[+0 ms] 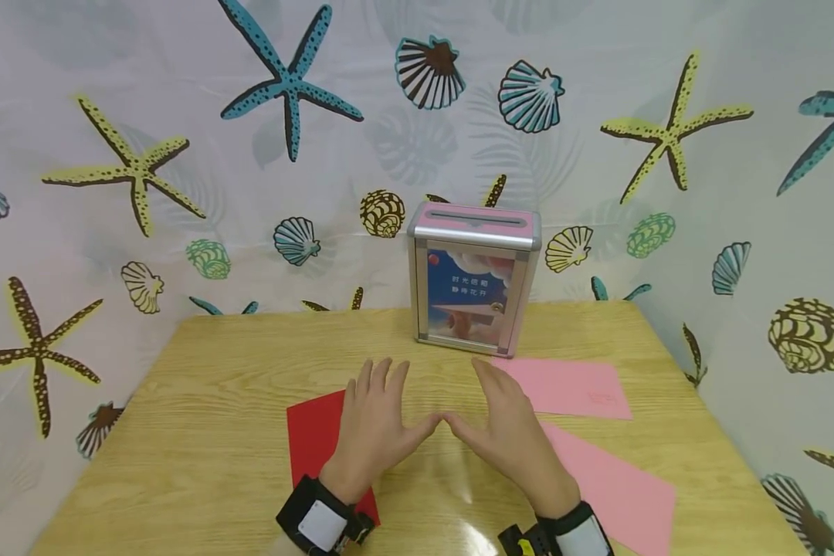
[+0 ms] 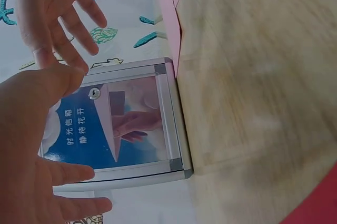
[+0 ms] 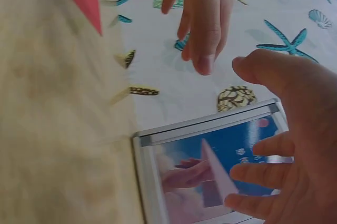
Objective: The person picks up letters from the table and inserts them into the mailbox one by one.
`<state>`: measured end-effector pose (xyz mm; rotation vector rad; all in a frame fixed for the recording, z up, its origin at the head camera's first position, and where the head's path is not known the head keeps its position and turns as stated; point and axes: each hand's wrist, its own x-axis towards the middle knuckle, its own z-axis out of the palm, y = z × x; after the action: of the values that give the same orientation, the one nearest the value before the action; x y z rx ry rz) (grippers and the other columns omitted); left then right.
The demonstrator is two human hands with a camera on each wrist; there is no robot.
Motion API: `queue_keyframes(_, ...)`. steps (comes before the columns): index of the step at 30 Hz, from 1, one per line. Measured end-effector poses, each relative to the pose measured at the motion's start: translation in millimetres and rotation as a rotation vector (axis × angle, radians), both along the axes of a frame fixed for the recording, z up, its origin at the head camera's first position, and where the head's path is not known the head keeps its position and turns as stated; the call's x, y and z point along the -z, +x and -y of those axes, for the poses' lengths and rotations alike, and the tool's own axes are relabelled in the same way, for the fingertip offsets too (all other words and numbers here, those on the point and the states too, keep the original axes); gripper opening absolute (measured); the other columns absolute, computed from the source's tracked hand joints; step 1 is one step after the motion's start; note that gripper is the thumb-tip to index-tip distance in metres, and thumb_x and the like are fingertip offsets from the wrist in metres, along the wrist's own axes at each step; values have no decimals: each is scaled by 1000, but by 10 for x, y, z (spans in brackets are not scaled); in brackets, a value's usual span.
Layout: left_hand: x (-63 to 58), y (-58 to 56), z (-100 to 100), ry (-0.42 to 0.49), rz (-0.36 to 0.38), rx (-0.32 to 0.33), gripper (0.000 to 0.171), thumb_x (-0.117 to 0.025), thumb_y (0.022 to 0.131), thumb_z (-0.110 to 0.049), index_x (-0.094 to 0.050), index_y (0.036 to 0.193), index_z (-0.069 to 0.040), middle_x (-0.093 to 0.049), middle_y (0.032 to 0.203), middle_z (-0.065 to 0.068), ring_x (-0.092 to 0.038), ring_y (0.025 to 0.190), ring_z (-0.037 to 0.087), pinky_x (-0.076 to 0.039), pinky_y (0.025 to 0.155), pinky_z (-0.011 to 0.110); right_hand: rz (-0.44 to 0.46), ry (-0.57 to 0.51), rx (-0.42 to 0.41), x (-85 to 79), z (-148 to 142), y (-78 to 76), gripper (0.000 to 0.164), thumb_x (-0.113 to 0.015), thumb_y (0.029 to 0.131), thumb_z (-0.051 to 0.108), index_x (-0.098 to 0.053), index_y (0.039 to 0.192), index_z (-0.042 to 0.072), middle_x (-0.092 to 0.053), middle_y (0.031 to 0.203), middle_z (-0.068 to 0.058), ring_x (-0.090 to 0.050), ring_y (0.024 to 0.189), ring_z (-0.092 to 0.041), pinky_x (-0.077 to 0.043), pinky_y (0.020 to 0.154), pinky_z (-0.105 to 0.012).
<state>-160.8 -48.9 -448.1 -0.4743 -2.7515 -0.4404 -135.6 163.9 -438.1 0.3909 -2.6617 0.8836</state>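
Note:
My left hand (image 1: pixel 371 428) hovers palm down with fingers spread, above a red envelope or card (image 1: pixel 313 432) that it partly covers. Facing it, my right hand (image 1: pixel 514 432) also has its fingers extended, beside two pink envelope-like sheets (image 1: pixel 577 386). Neither hand holds anything. The thumb tips nearly meet in the head view; a small gap separates them in the right wrist view. Beyond the hands stands a pink and silver letter box (image 1: pixel 469 293), upright, with a slot (image 1: pixel 476 218) in its top and a small lock (image 2: pixel 94 93) on its picture front.
The wooden table (image 1: pixel 236 363) reaches back to a whitish cloth (image 1: pixel 181 46) printed with starfish and shells, which hangs behind and at both sides. One pink sheet (image 1: pixel 618 483) lies nearer, partly behind my right wrist. Black bands (image 1: pixel 306 502) with devices sit on both wrists.

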Motion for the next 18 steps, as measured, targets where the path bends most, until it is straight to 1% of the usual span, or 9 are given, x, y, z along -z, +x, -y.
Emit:
queue_keyframes(2,64,48,10,6,50,-15,90,-63,86,-73,-53,148,-9,-51,151,22,-41,144,50,-36,111,72,56,10,7,84,-14,42,91,-80,87,45,-41,154,-2,-50,152,-26,-45,141,-49,-43,109,-66)
queue_keyframes(4,137,106,20,17,122,-33,92,-62,85,-74,-50,152,-11,-46,156,22,-33,148,51,-28,115,75,109,25,14,162,-52,87,94,-79,87,48,-38,156,0,-47,155,-25,-41,143,-51,-40,110,-68)
queue_keyframes(7,239,192,33,17,221,-65,98,-60,84,-77,-44,156,-14,-38,161,22,-23,153,52,-16,118,77,161,55,21,251,-137,147,99,-77,87,54,-34,159,2,-42,158,-25,-37,145,-53,-36,111,-71)
queue_keyframes(9,280,229,46,0,261,-84,101,-60,83,-79,-41,158,-14,-35,163,23,-19,154,52,-11,119,77,164,80,31,288,-187,177,101,-76,86,59,-33,159,3,-40,159,-26,-35,146,-55,-34,112,-73)
queue_keyframes(11,304,258,61,-11,283,-98,103,-60,82,-79,-40,159,-15,-34,164,22,-17,155,52,-8,119,78,151,102,45,314,-221,206,103,-76,85,61,-33,159,3,-40,159,-27,-34,146,-56,-32,111,-76)
queue_keyframes(15,330,325,81,-2,321,-98,106,-61,80,-81,-37,160,-14,-32,165,22,-14,155,51,-6,118,78,117,119,73,374,-240,298,107,-77,82,64,-34,157,0,-41,158,-25,-35,145,-56,-33,108,-78)
queue_keyframes(18,350,391,107,9,350,-92,107,-59,80,-83,-37,160,-15,-32,165,22,-13,155,52,-6,117,79,132,120,65,419,-208,381,112,-76,81,66,-30,159,0,-40,160,-25,-34,146,-56,-32,107,-79)
